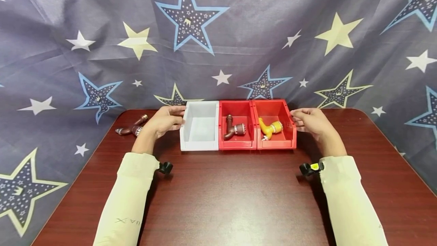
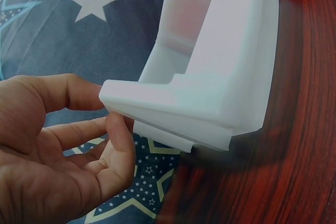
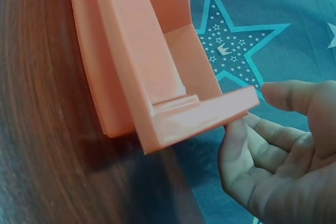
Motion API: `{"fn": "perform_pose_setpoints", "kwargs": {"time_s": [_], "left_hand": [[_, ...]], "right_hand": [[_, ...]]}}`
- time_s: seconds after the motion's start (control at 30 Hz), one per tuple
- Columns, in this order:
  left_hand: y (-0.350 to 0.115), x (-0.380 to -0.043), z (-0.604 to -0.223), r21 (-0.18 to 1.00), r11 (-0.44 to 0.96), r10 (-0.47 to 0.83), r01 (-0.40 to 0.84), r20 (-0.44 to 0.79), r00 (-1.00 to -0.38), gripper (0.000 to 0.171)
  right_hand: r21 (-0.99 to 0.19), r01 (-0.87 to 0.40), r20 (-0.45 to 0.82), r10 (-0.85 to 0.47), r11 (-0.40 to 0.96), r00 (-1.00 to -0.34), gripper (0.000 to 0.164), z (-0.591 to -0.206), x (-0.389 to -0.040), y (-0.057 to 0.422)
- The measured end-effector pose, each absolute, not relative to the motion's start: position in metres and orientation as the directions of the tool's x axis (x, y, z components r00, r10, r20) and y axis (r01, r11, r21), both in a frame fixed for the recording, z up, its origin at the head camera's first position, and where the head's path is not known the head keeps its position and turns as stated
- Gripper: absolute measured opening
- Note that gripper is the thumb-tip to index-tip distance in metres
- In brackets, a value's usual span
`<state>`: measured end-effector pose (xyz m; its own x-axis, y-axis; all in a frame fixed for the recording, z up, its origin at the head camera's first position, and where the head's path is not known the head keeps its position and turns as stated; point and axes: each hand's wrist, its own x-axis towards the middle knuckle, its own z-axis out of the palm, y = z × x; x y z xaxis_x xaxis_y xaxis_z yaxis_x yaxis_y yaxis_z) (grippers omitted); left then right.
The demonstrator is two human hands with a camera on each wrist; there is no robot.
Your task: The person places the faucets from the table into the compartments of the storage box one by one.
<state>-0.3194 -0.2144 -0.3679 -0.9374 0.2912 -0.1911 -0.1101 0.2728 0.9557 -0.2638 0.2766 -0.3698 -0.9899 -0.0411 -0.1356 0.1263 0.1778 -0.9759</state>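
Three joined open-front bins stand in a row on the table in the head view: a white bin (image 1: 199, 145), a red bin (image 1: 238, 145) and an orange-red bin (image 1: 276, 145). My left hand (image 1: 165, 121) pinches the outer side rim of the white bin, its fingers bent under the rim in the left wrist view. At the other end my right hand (image 1: 312, 122) pinches the rim of the orange-red bin, thumb at the corner in the right wrist view. Inside the red bin lies a brown branched pipe fitting (image 1: 230, 132) with a ribbed cap. A yellow one (image 1: 269, 129) lies in the orange-red bin.
Another brown pipe fitting (image 1: 128, 129) lies at the table's back left, partly behind my left hand. The dark wooden table (image 1: 235, 196) extends in front of the bins. A star-patterned curtain (image 1: 239, 56) hangs close behind them.
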Motion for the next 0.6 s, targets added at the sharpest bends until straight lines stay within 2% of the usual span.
{"fn": "perform_pose_setpoints", "kwargs": {"time_s": [0.6], "left_hand": [[-0.2146, -0.3178, -0.3683, 0.955, 0.279, 0.297, -0.095, -0.181, -0.938, 0.068]], "right_hand": [[-0.980, 0.128, -0.144, -0.096, 0.150, -0.985, 0.049, -0.3717, -0.2626, 0.2821]]}}
